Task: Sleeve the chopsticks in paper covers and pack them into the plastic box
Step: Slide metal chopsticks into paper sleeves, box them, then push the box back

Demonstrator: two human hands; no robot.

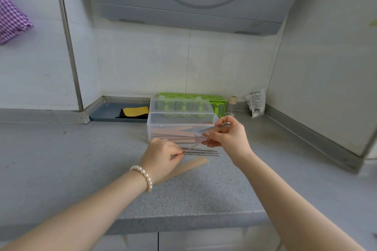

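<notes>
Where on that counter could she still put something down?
Bare counter lies left of the box, and more right of it toward the wall. It is crowded around both hands, where chopsticks and a sleeve lie.

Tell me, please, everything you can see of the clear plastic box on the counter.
The clear plastic box is a rectangular, see-through container standing upright on the grey counter, ahead of both hands. Its hinged lid is open, tilted up at the back. Inside lie several tan paper-sleeved chopsticks, roughly lengthwise. The right hand is in front of its right end, so contact there cannot be judged; the left hand is just before its front wall. A green holder stands behind it.
</notes>
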